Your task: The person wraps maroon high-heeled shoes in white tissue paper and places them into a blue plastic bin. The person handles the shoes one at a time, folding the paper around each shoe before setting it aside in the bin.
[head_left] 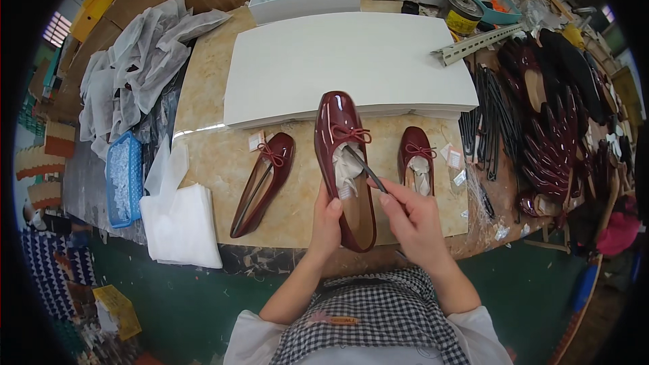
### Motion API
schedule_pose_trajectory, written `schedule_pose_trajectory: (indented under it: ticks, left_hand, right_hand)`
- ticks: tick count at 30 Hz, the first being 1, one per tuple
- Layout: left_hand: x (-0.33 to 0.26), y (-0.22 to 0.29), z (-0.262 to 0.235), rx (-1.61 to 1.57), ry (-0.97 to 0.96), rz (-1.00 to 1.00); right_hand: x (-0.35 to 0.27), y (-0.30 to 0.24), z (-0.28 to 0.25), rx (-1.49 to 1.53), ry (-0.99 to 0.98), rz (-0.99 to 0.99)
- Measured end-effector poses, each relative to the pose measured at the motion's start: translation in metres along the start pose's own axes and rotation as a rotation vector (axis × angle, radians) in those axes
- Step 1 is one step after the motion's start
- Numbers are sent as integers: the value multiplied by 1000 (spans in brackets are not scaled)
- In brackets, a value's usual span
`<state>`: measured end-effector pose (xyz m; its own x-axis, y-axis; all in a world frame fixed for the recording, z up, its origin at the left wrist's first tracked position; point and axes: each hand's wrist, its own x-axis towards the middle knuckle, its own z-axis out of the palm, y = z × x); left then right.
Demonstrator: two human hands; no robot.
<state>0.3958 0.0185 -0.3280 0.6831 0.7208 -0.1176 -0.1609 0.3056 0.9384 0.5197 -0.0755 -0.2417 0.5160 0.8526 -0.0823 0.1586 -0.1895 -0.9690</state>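
My left hand [327,226] is closed around the side of a glossy burgundy ballet flat [334,111], raised over the table with its toe pointing away from me. My right hand [418,220] pinches a thin black shoe stick [368,172]; its far end reaches into the shoe, by the crumpled white tissue paper [345,170] stuffed toward the toe. On the table to the left rests another burgundy flat [284,152], a dark stick lying lengthwise inside it. To the right, partly behind my right hand, a third flat [414,140] has white paper in its opening.
A broad white stack [345,61] fills the table's back. White tissue sheets [182,223] and a blue basket [136,169] stand left. On the right lie black sticks [488,122], many burgundy shoes [558,152] and a slotted metal bar [476,44]. A can [463,15] sits behind.
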Motion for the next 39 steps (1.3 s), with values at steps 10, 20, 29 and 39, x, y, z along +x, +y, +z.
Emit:
schedule_pose_trajectory:
  ticks: [10,20,29,39]
  left_hand:
    - [-22,-76,-16,-133,170,-139]
    - [39,-5,67,1085,-288,-250]
    - [0,-30,25,-549,-284,-629]
    - [4,-9,-2,17,21,53]
  right_hand:
    - [2,39,23,-389,-42,-125]
    - [72,176,-208,-1175,562,293]
    - [21,93,-151,-490,596,118]
    - [-13,9,-16,169,-115,253]
